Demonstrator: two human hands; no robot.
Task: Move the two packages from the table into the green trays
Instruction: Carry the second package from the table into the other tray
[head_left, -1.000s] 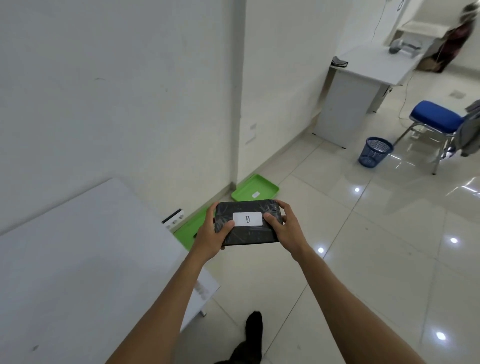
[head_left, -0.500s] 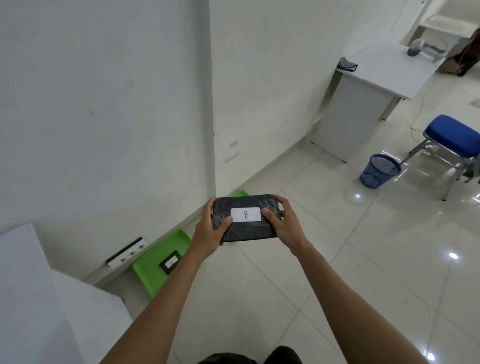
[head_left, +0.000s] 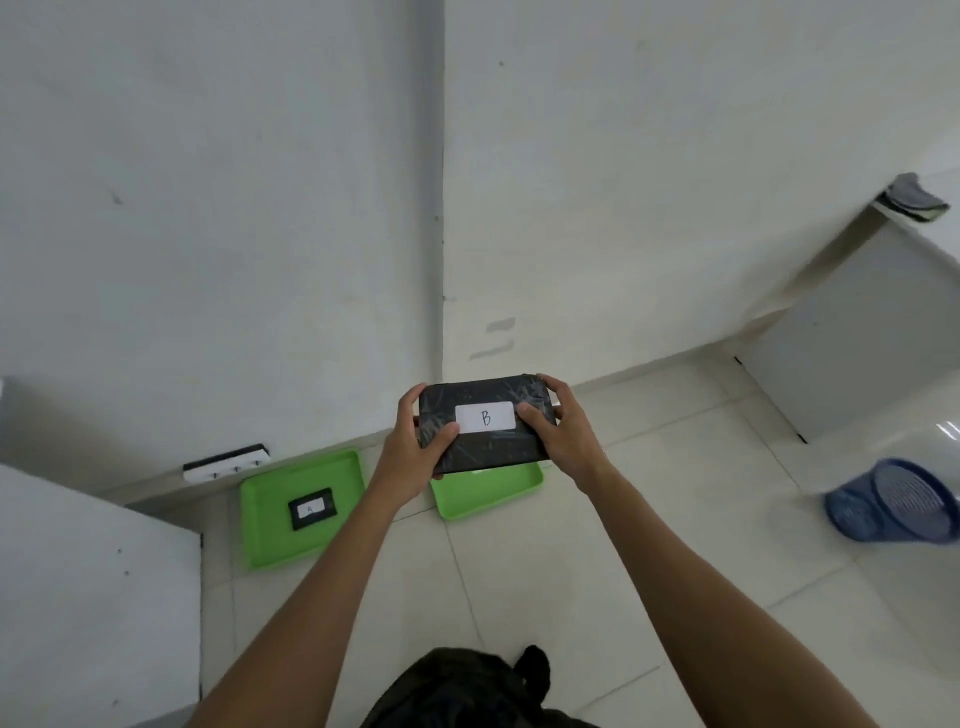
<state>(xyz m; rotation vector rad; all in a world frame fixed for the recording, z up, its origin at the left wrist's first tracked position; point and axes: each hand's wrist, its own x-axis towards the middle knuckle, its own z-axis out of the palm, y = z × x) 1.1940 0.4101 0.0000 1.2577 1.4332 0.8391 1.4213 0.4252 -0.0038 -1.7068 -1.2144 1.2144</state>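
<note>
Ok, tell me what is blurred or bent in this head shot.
Head view: wide-angle bending curves the wall corner and splays the forearms; the blue wastebasket at the right edge is smeared by motion; the package between both hands is sharp, its B readable; soft even light, with glare on the tiles at far right.

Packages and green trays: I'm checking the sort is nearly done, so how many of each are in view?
Black packages: 2, package B held in both hands, package A in the left tray.
Green trays: 2, including the right tray.
Total: 4.
</note>
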